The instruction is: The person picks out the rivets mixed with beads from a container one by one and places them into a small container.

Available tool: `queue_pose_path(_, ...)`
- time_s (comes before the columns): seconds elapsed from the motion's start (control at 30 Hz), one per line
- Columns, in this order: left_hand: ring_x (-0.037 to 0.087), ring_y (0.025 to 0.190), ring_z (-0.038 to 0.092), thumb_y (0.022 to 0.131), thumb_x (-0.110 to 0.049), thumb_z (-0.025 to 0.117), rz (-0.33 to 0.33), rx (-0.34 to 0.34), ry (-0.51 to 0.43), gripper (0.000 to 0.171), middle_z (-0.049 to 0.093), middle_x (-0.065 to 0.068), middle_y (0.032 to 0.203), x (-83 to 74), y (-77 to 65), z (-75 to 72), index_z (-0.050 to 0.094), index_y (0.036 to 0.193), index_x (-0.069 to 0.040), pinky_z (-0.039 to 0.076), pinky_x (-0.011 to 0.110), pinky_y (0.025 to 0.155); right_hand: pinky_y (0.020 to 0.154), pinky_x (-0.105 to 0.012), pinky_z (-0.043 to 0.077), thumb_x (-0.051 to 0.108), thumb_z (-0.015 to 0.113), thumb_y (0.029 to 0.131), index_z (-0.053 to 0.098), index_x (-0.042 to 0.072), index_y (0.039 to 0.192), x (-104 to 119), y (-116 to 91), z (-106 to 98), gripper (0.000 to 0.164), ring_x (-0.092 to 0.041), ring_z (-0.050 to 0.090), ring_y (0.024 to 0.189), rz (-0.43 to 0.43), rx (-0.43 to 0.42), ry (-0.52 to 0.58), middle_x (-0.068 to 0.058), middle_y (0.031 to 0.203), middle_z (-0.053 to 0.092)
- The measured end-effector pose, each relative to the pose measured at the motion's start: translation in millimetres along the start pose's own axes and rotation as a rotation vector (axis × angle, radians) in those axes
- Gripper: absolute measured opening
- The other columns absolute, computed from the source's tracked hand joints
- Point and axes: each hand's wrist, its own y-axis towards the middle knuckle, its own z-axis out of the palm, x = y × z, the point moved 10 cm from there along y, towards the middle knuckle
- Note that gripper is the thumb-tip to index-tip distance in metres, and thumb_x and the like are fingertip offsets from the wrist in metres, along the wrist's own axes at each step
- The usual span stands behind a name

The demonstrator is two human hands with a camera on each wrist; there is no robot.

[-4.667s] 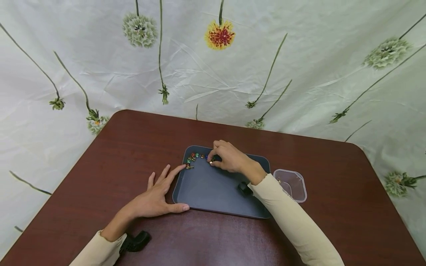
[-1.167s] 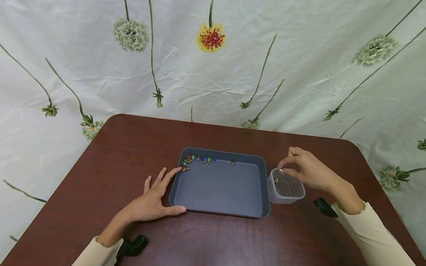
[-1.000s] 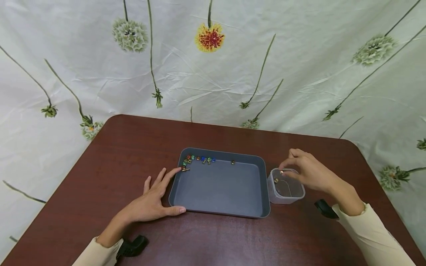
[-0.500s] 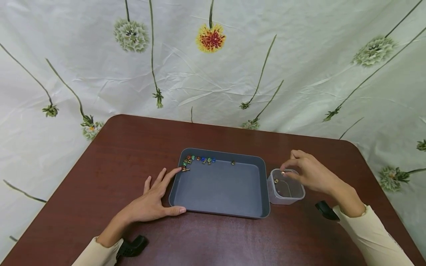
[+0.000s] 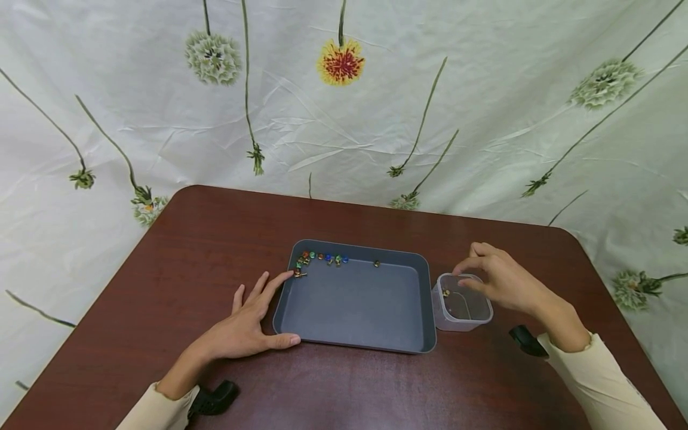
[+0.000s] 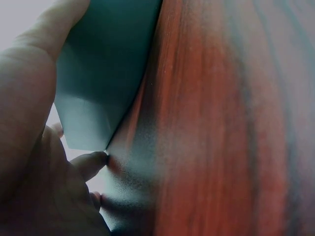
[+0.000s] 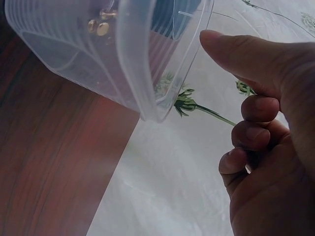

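Observation:
My left hand (image 5: 244,325) lies spread along the left side of a dark grey tray (image 5: 355,304), its index fingertip and thumb at the rim. In the left wrist view, the thumb runs along the tray's outer wall (image 6: 93,118). Small gold pieces with red, green and blue gem-like tops (image 5: 328,257) line the tray's upper left corner and back edge. My right hand (image 5: 502,280) hovers over a clear plastic container (image 5: 462,322), thumb and index finger slightly apart, nothing visible between them. Several gold pieces (image 7: 102,28) show inside the container in the right wrist view.
A single gold piece (image 5: 377,263) lies farther right along the tray's back. The container stands against the tray's right side. Both rest on a dark red-brown wooden table (image 5: 231,233), with a flower-printed cloth (image 5: 484,107) hanging behind it.
My right hand moved from the tray's back edge to the container with a small gold piece at its fingertips. That piece is no longer seen there. The left hand stays at the tray.

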Motion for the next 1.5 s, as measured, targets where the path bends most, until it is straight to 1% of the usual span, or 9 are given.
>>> queue_pose_path(0.2,0.036,0.145,-0.006,0.072,-0.055,0.074,-0.001,0.004,0.001,0.104,0.012,0.005,0.158,0.0,0.3,0.3,0.009,0.15,-0.035,-0.013,0.067,0.103,0.059,-0.018,0.031,0.009,0.08,0.072,0.075,0.012,0.092,1.7,0.1,-0.3,0.021,-0.009,0.036,0.067,-0.018,-0.016,0.0,0.003,0.071,0.04)
queue_pose_path(0.5,0.036,0.146,-0.006,0.072,-0.055,0.074,0.0,0.001,0.008,0.104,0.012,0.003,0.157,0.3,0.3,0.1,0.009,0.15,-0.035,-0.012,0.067,0.103,0.059,-0.018,0.03,0.01,0.079,0.073,0.075,0.016,0.092,4.2,3.5,0.0,0.02,-0.007,0.034,0.067,-0.015,-0.012,0.007,0.003,0.071,0.039)
queue_pose_path(0.63,0.037,0.145,-0.006,0.072,-0.055,0.074,0.003,-0.002,0.009,0.104,0.012,0.005,0.157,0.2,-0.4,-0.7,0.009,0.15,-0.034,-0.012,0.067,0.103,0.059,-0.018,0.03,0.01,0.079,0.074,0.075,0.016,0.093,4.7,6.1,0.5,0.021,-0.008,0.034,0.068,-0.014,-0.009,0.007,0.003,0.072,0.039)
queue_pose_path(0.73,0.037,0.145,-0.006,0.072,-0.055,0.074,0.006,-0.004,0.009,0.103,0.013,0.006,0.157,0.3,-0.5,-1.1,0.009,0.15,-0.034,-0.012,0.067,0.103,0.06,-0.018,0.029,0.01,0.079,0.074,0.075,0.016,0.093,6.0,8.2,-0.6,0.021,-0.009,0.034,0.068,-0.032,-0.023,0.008,0.003,0.072,0.038)
queue_pose_path(0.93,0.038,0.145,-0.005,0.073,-0.055,0.074,0.014,-0.006,0.016,0.103,0.014,0.008,0.157,-0.7,-0.4,-1.5,0.01,0.15,-0.033,-0.011,0.068,0.103,0.06,-0.017,0.029,0.011,0.079,0.074,0.075,0.015,0.092,11.5,12.2,-0.7,0.019,-0.003,0.031,0.068,-0.078,-0.048,0.011,0.006,0.071,0.037)
queue_pose_path(1.07,0.039,0.145,-0.004,0.073,-0.054,0.073,0.019,-0.003,0.016,0.102,0.014,0.009,0.157,-1.3,-0.5,-1.5,0.01,0.15,-0.033,-0.011,0.068,0.102,0.061,-0.017,0.03,0.011,0.079,0.074,0.075,0.014,0.093,13.9,15.1,1.7,0.019,-0.003,0.031,0.07,-0.082,-0.04,0.017,0.007,0.072,0.036)
queue_pose_path(1.27,0.038,0.145,-0.005,0.073,-0.055,0.074,0.017,-0.005,0.01,0.103,0.014,0.007,0.157,-2.1,-0.7,-1.8,0.01,0.15,-0.033,-0.012,0.068,0.103,0.062,-0.018,0.03,0.009,0.079,0.074,0.075,0.014,0.094,16.0,19.1,4.4,0.021,-0.005,0.033,0.071,-0.076,-0.017,0.028,0.004,0.072,0.036)
queue_pose_path(1.5,0.037,0.145,-0.005,0.072,-0.055,0.074,0.012,-0.008,0.009,0.103,0.014,0.008,0.157,-1.4,-1.2,-2.3,0.01,0.15,-0.033,-0.012,0.067,0.103,0.061,-0.019,0.029,0.012,0.078,0.075,0.075,0.015,0.095,21.7,26.0,6.3,0.02,-0.003,0.029,0.07,-0.09,0.0,0.016,0.005,0.072,0.033)
